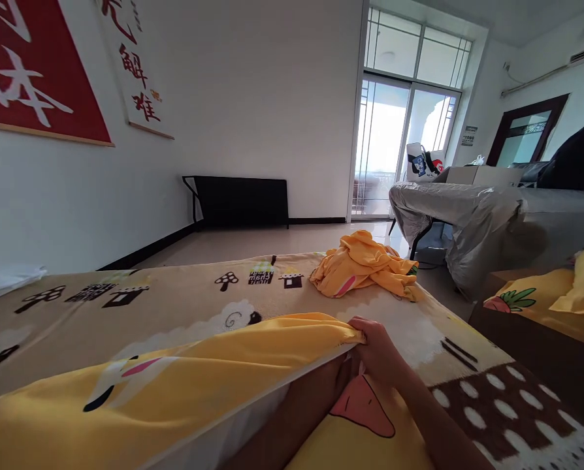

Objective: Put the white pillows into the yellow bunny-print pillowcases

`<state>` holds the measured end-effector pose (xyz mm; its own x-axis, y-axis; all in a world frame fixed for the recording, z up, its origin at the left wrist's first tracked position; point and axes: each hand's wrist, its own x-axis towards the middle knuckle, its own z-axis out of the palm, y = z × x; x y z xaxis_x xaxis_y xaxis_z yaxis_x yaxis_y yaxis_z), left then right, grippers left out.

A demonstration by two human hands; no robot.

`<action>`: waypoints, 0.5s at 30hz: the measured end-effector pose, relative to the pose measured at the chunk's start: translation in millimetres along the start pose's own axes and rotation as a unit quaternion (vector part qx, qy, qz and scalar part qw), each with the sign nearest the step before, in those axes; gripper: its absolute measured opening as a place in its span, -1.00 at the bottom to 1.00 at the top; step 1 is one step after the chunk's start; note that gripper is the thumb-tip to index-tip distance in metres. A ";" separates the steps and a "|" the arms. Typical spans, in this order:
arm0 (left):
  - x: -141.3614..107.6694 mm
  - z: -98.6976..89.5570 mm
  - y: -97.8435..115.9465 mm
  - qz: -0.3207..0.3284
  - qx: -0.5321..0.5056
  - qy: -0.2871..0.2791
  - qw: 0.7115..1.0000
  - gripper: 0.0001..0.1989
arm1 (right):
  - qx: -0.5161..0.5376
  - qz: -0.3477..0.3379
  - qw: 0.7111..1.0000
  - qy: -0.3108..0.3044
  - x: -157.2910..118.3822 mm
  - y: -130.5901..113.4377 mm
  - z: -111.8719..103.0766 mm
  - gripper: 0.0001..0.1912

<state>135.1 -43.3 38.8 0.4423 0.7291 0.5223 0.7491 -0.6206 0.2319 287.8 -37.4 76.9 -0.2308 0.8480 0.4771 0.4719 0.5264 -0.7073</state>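
Observation:
A yellow cloth cover [213, 365] with a cartoon print and a white underside stretches across the lower left. My right hand [370, 343] is closed around its right end, fingers curled over the fabric. Beneath the raised white edge, my left hand [343, 373] is close against the right one. Its fingers are hidden by the cloth and the right hand. More yellow fabric [370, 450], printed with a pink shape outlined in black, lies under my forearms. Farther off, a crumpled orange-yellow cloth [365, 264] rests on the bed.
A beige and brown patterned blanket [174, 294] covers the bed. To the right, yellow fabric [541, 303] lies over a dark brown surface. Beyond stands a plastic-covered table [468, 196] with boxes and a bag. A black folded panel [243, 202] leans against the wall.

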 end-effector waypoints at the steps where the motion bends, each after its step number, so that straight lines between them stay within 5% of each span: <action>1: 0.3 -1.8 1.1 -0.008 0.000 -0.016 1.000 -0.57 | 0.014 0.004 1.000 -0.001 0.2 0.7 0.4 -0.78; 11: -2.8 -3.2 0.1 -0.081 -0.120 -0.038 0.989 -0.58 | 0.102 0.050 0.993 -0.011 0.5 7.0 4.5 -0.81; 15: -5.6 -0.6 -1.3 -0.169 -0.196 0.017 0.966 -0.66 | 0.119 0.053 0.992 -0.005 1.6 10.6 7.2 -0.79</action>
<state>131.4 -46.7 36.1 0.1836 0.9035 0.3871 0.6003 -0.4150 0.6837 286.4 -30.0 66.5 -0.1996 0.8993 0.3890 0.2809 0.4329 -0.8566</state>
